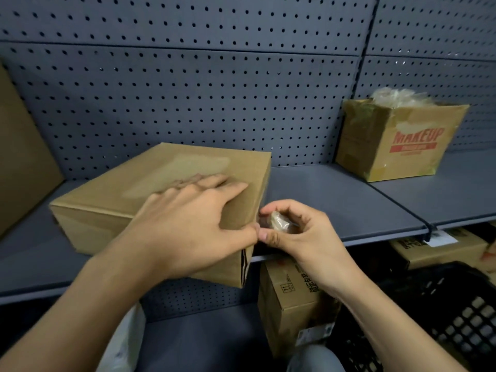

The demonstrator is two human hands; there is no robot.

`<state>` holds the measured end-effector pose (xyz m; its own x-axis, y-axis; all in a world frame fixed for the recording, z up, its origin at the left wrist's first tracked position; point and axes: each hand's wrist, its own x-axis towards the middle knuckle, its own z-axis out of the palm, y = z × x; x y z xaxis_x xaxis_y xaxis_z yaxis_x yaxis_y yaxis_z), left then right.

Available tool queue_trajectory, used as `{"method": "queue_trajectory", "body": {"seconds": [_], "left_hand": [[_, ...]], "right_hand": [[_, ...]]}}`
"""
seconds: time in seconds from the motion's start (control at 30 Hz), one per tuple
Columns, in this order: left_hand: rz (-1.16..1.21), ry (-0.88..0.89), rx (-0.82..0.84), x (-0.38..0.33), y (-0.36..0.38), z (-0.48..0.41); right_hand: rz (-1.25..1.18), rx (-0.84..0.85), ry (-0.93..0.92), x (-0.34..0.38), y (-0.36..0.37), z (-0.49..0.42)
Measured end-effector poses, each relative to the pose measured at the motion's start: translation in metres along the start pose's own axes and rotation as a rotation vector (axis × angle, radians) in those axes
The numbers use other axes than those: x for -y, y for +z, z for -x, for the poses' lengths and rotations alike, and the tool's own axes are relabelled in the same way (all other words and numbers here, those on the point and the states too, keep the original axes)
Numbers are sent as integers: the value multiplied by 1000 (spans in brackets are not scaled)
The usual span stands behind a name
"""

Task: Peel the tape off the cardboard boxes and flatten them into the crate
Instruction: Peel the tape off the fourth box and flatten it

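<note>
Grey metal shelf (335, 200) before a dark pegboard (188, 89), filling the upper frame. Just right of centre, right hand (303, 237) curled round a small wad of clear tape (280, 224), thumb and fingertips pinching it, just off the near right corner of the box (171, 178). Right beside it, left hand (188, 221) spread flat on the box top, fingers straight and pressing, thumb laid down the near right edge. Box closed, lying flat and skewed on the shelf at centre left, near corner jutting past the shelf lip, a paler strip across the lid. Upper right, well apart on the same shelf, an open MAKEUP box (397, 140) with red print and torn patches, a clear crumpled heap (400, 96) at its mouth. Lower right, below the shelf, a black lattice crate (456, 318), with a printed carton (290, 299) just left of it. At the left edge, a large piece of cardboard (24, 157) standing on the shelf.
</note>
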<state>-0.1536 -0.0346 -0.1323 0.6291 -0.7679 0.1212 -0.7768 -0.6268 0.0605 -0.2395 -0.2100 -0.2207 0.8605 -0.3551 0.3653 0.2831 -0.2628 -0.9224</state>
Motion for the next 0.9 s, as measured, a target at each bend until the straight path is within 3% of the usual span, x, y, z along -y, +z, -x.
{"method": "queue_trajectory", "body": {"seconds": [0.17, 0.33, 0.5, 0.63, 0.8, 0.9], "left_hand": [[58, 47, 46, 10, -4, 7], [155, 46, 79, 34, -10, 16], [195, 34, 82, 34, -14, 21], [200, 32, 82, 31, -17, 19], [264, -41, 31, 26, -15, 9], [272, -59, 24, 23, -11, -1]], "right_hand": [[83, -9, -46, 5, 8, 0], [202, -228, -33, -1, -9, -6], [197, -116, 141, 1, -7, -7], [123, -10, 125, 1, -3, -4], [231, -147, -32, 5, 7, 4], [179, -158, 3, 5, 9, 3]]}}
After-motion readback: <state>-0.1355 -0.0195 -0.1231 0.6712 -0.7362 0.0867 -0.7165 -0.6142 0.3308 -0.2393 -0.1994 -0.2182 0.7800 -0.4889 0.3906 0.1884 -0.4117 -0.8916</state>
